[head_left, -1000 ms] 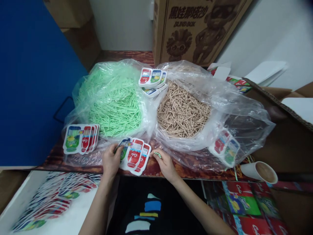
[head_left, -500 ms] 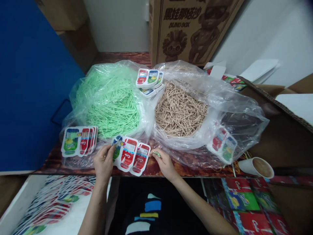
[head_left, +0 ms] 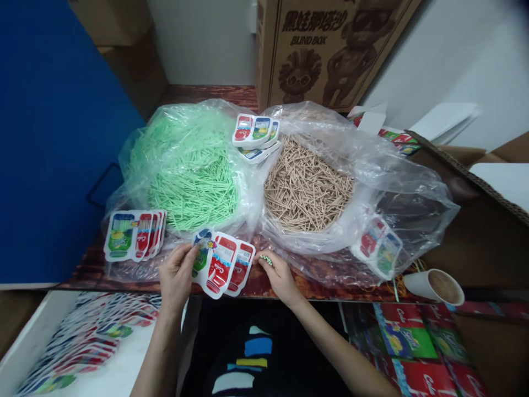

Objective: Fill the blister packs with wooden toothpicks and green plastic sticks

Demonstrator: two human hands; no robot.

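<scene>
My left hand pinches the green end of a jar-shaped twin packet, printed green on one half and red "Cola" on the other. Under its right side lies a second packet, mostly covered. My right hand is closed on a small bunch of thin green sticks, whose ends show above the fingers; its fingertips are at the second packet's right edge. Behind the packets, a clear bag of green sticks and a bag of brown sticks lie open.
Several filled packets overlap at the left, and more packets rest between the bags. One packet lies on plastic at the right. A paper cup lies tilted near the table edge. A white box of packets stands below left.
The held packet has slid slightly right over the second one, covering more of it. My right hand has barely moved and keeps the green sticks. The view has shifted a little.
</scene>
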